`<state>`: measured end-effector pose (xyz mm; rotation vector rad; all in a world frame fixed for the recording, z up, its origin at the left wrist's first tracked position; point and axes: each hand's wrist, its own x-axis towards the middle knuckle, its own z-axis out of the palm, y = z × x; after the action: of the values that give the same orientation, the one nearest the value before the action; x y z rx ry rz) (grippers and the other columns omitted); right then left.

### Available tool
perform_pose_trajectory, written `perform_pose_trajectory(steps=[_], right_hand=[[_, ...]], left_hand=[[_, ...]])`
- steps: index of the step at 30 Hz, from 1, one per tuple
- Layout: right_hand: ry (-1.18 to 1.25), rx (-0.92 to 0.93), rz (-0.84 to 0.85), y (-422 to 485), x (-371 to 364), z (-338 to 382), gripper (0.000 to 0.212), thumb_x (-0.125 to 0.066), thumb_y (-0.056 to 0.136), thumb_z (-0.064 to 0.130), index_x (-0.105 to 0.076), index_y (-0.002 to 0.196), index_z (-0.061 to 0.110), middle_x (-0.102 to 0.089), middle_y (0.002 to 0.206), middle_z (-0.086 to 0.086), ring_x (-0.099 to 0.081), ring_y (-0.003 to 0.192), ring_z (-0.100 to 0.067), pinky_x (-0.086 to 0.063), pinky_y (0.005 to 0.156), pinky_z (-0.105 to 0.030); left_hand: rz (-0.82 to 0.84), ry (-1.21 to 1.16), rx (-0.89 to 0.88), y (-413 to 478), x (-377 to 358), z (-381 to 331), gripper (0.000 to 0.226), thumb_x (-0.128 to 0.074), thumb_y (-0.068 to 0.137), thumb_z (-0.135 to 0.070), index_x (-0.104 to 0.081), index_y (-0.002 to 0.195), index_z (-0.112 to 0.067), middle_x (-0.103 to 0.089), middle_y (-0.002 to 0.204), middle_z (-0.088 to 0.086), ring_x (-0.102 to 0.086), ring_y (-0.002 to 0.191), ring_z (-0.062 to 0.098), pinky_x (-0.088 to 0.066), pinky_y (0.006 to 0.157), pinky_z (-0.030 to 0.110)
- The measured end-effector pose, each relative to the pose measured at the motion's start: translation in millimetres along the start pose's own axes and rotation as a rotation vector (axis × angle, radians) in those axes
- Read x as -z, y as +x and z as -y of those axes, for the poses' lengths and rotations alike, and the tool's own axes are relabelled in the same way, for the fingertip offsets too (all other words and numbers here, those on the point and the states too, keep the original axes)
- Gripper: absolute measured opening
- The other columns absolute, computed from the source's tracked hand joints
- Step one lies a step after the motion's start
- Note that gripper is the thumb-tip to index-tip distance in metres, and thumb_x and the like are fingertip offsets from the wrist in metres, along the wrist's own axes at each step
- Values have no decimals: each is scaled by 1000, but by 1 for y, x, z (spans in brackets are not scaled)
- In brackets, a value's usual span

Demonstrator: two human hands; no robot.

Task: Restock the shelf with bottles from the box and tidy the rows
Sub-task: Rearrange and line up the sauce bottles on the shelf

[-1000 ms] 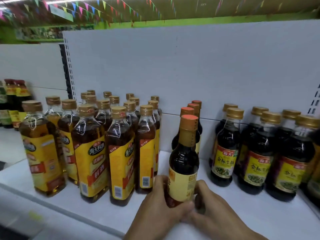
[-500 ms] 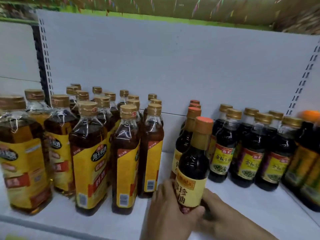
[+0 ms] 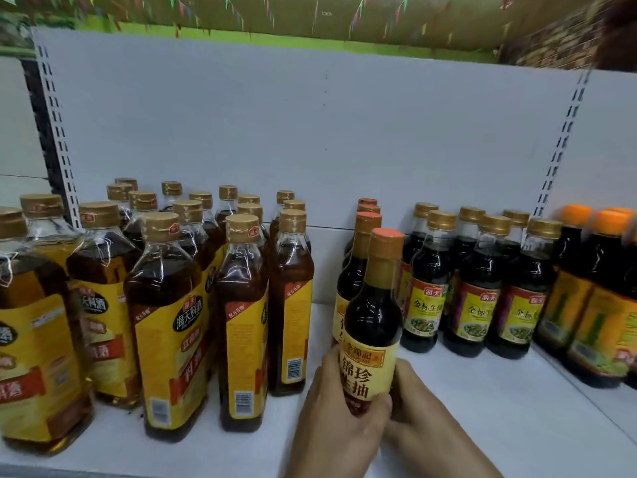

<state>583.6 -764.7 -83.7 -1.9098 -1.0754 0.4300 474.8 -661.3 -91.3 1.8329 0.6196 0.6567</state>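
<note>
A dark soy sauce bottle [image 3: 374, 315] with an orange cap and a yellow label stands upright at the front of its row on the white shelf [image 3: 482, 401]. My left hand [image 3: 339, 422] grips its base from the left, thumb across the label's lower edge. From the right, my right hand [image 3: 418, 412] holds the same base. Behind it stands a row of matching orange-capped bottles [image 3: 362, 257]. The box is out of view.
Tall cooking wine bottles [image 3: 165, 326] with gold caps fill the shelf's left half. Small gold-capped soy bottles [image 3: 479, 288] stand right of the held bottle, then orange-capped dark bottles [image 3: 593, 305] at far right. Bare shelf lies in front of the small bottles.
The label of the held bottle has turned to face me, with both hands still on its base. My view has shifted rightward along the shelf and closer.
</note>
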Motion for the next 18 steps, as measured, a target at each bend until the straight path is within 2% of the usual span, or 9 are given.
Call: perform_pose_trajectory(steps=[2,4,8,11,14,16,18], right_hand=[[33,-31,-2,-2,0,1,45,-77,85,23,-49,119,30,-71,111,17,-68,102,3,-54,94,-29],[30,-23,7,-3,2,-3,41,-75,88,22,-50,120,27,-72,111,20,-68,103,1,-54,96,-30],[-46,70,-33,-7,0,-1,40,-72,92,29,-56,123,48,-63,118,13,-61,110,4,-50,97,-23],[-119,87,-38,-5,-1,1,44,-68,94,29,-48,123,55,-57,115,14,-60,106,5,-49,93,-18],[-141,60,-45,-3,-2,-1,37,-65,96,31,-41,121,43,-63,115,25,-64,99,5,-51,89,-24],[-159,58,-72,-2,-2,-3,29,-63,97,34,-40,115,36,-64,109,33,-66,93,3,-52,85,-26],[-183,55,-91,-2,-2,-4,25,-61,98,37,-41,113,36,-67,109,29,-65,94,4,-52,84,-23]], left_hand=[[-54,68,-19,-1,1,-2,83,-73,76,-52,-28,146,-49,-44,131,-24,-46,128,2,-43,108,28],[-92,137,-28,-1,1,-3,76,-75,77,-55,-34,140,-44,-42,126,-20,-43,127,4,-42,107,27],[-130,110,-6,2,2,-2,66,-82,73,-48,-41,123,-41,-44,119,-22,-48,120,5,-47,101,28],[-70,21,44,2,2,-3,59,-83,77,-34,-40,118,-40,-55,120,-18,-56,112,2,-50,93,22],[-54,-15,59,4,2,-2,52,-79,82,-27,-37,109,-39,-60,110,-21,-57,100,-10,-48,79,11],[-54,-25,54,4,2,-2,53,-78,84,-27,-35,112,-38,-59,107,-25,-54,96,-16,-46,72,7],[-56,-10,32,5,1,0,56,-78,85,-27,-34,117,-40,-59,107,-28,-54,94,-18,-45,71,5]])
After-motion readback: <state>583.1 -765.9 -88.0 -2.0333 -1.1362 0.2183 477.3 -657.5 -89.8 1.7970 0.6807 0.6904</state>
